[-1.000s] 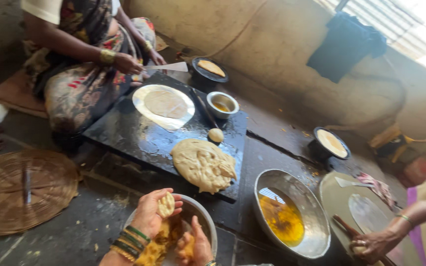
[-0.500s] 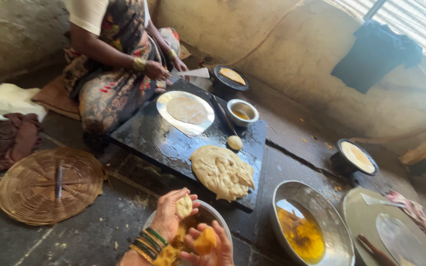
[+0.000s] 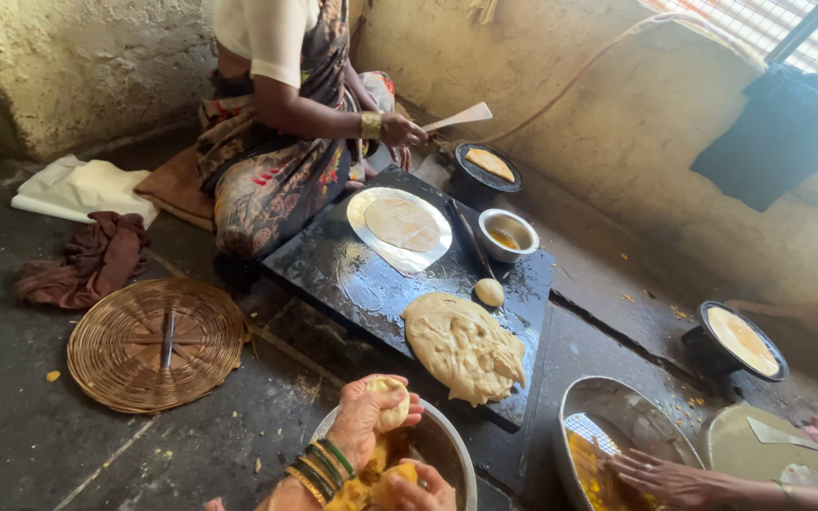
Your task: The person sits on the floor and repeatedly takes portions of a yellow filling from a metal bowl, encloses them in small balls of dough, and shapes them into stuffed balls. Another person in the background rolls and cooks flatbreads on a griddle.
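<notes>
Dough (image 3: 390, 409) sits cupped in her left hand (image 3: 366, 426), fingers curled round it like a shell over the steel bowl (image 3: 452, 452). Just below, her right hand (image 3: 423, 487) pinches yellow filling (image 3: 371, 487), likely for stuffing. Beyond lies the black slab (image 3: 352, 274).

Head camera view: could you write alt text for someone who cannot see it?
The wearer's left hand cups a dough piece over a steel bowl, while the right hand rests on yellow filling. Beyond, a dough slab lies on a black board beside a seated person.
</notes>
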